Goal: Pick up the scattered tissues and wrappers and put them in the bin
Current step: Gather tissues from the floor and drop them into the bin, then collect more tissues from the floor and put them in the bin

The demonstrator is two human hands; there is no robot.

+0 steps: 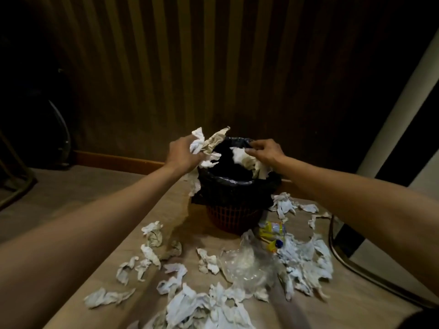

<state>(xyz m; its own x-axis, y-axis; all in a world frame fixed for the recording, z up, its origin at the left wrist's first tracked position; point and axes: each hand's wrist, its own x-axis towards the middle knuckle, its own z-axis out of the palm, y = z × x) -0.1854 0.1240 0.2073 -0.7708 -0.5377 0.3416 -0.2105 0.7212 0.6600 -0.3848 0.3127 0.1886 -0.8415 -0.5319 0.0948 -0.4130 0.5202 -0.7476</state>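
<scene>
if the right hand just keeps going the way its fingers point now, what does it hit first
Probably the crumpled tissue just past its fingertips: the right hand points leftward over the bin. Beyond that lies the left hand's tissue bunch, though depth is unclear.

You see white tissues (202,302), a yellow wrapper (272,230), a black liner (235,186) over a seemingly red bin (234,218), and a brown-striped wall (213,62).

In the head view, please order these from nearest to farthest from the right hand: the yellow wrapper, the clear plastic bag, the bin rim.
From the right hand:
1. Bin rim, just below the hand.
2. Yellow wrapper, on the surface at the bin's base.
3. Clear plastic bag, lower still, among the tissues.
</scene>
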